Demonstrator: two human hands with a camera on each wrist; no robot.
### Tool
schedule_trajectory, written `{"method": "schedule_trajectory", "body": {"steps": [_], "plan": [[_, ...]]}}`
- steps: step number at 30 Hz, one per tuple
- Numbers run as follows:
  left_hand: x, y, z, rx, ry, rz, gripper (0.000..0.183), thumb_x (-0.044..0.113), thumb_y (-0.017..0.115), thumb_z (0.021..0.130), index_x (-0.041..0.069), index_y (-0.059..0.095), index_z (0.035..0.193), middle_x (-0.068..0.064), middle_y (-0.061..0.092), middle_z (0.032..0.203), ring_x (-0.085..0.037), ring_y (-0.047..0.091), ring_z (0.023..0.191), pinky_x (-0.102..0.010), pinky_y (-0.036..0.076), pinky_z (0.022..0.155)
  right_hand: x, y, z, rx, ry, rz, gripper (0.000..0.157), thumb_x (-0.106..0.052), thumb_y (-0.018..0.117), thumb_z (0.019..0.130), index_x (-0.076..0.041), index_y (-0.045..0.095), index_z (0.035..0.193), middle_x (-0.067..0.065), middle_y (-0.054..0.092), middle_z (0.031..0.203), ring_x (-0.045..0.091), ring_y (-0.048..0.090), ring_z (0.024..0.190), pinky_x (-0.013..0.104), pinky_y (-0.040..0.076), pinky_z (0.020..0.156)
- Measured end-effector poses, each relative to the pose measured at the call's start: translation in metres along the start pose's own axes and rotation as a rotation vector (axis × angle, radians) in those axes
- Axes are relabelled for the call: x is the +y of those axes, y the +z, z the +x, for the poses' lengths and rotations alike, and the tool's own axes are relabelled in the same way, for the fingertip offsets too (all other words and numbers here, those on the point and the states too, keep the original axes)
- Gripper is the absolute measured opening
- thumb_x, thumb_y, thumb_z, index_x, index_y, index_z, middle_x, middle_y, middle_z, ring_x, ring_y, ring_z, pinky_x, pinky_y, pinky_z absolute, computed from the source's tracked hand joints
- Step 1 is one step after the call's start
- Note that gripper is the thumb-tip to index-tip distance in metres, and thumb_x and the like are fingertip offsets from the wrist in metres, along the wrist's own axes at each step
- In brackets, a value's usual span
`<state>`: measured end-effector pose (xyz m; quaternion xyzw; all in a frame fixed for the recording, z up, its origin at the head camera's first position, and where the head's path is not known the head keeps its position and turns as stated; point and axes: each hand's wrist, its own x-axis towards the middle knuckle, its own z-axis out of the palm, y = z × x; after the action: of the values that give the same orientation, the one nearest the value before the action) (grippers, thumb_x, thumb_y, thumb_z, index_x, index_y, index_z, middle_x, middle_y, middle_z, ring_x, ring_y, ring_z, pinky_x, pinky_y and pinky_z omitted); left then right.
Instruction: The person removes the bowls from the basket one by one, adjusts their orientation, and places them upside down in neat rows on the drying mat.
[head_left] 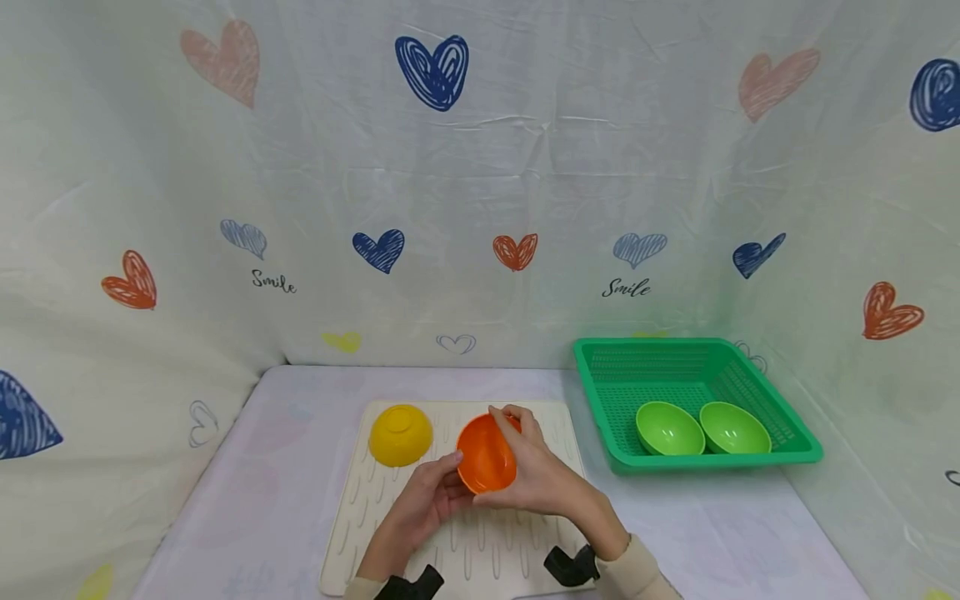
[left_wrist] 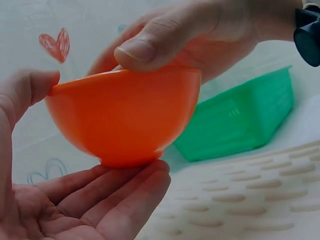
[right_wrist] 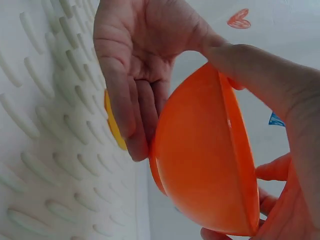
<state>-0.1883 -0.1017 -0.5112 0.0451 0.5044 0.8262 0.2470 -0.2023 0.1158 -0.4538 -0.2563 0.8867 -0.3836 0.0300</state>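
Both hands hold an orange bowl (head_left: 486,457) above a cream ribbed mat (head_left: 480,554), its inside turned toward the head camera. My left hand (head_left: 426,502) has its thumb on the rim and its fingers under the foot, as the left wrist view shows on the bowl (left_wrist: 125,115). From the other side my right hand (head_left: 538,473) spans the rim between thumb and fingers. In the right wrist view the orange bowl (right_wrist: 200,155) stands nearly on its side. A yellow bowl (head_left: 401,435) lies upside down on the mat's far left part.
At the right a green basket (head_left: 750,458) stands on the table, holding two light green bowls (head_left: 670,429), side by side. A pale cloth covers the table (head_left: 247,500). Behind it hangs a white curtain (head_left: 465,183) printed with hearts.
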Motion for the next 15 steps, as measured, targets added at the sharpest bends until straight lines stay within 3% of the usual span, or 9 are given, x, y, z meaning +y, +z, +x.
{"method": "schedule_trajectory", "body": {"steps": [4, 7, 11, 15], "plan": [[0.012, 0.003, -0.003, 0.061, 0.041, 0.155, 0.056, 0.034, 0.059, 0.105, -0.008, 0.054, 0.142, -0.008, 0.074, 0.12, -0.016, 0.072, 0.102, -0.032, 0.058, 0.095, -0.004, -0.005, -0.001, 0.012, 0.02, 0.05, 0.115, -0.049, 0.09, 0.074, -0.021, 0.025, 0.164, 0.01, 0.031, 0.154, 0.029, 0.05, 0.129, 0.045, 0.059, 0.093], [0.023, 0.006, -0.005, 0.129, 0.079, 0.248, 0.057, 0.03, 0.066, 0.101, -0.005, 0.051, 0.143, -0.013, 0.067, 0.13, -0.019, 0.07, 0.107, -0.033, 0.059, 0.095, -0.008, -0.008, -0.002, 0.021, 0.027, 0.077, 0.108, -0.048, 0.087, 0.077, -0.026, 0.026, 0.163, 0.008, 0.034, 0.152, 0.029, 0.05, 0.13, 0.051, 0.058, 0.096], [0.034, 0.009, -0.007, 0.188, 0.139, 0.338, 0.06, 0.022, 0.075, 0.095, 0.002, 0.05, 0.146, -0.018, 0.053, 0.143, -0.027, 0.068, 0.113, -0.035, 0.06, 0.092, -0.008, -0.012, -0.003, 0.036, 0.015, 0.085, 0.101, -0.047, 0.086, 0.08, -0.028, 0.03, 0.162, 0.006, 0.039, 0.148, 0.028, 0.049, 0.134, 0.06, 0.051, 0.104], [0.04, 0.013, -0.009, 0.234, 0.233, 0.496, 0.066, 0.017, 0.084, 0.086, 0.011, 0.054, 0.144, -0.013, 0.05, 0.148, -0.034, 0.062, 0.128, -0.038, 0.058, 0.097, -0.005, -0.014, -0.005, 0.063, 0.008, 0.09, 0.1, -0.05, 0.084, 0.081, -0.025, 0.032, 0.162, 0.008, 0.042, 0.149, 0.031, 0.047, 0.138, 0.065, 0.045, 0.108]]}}
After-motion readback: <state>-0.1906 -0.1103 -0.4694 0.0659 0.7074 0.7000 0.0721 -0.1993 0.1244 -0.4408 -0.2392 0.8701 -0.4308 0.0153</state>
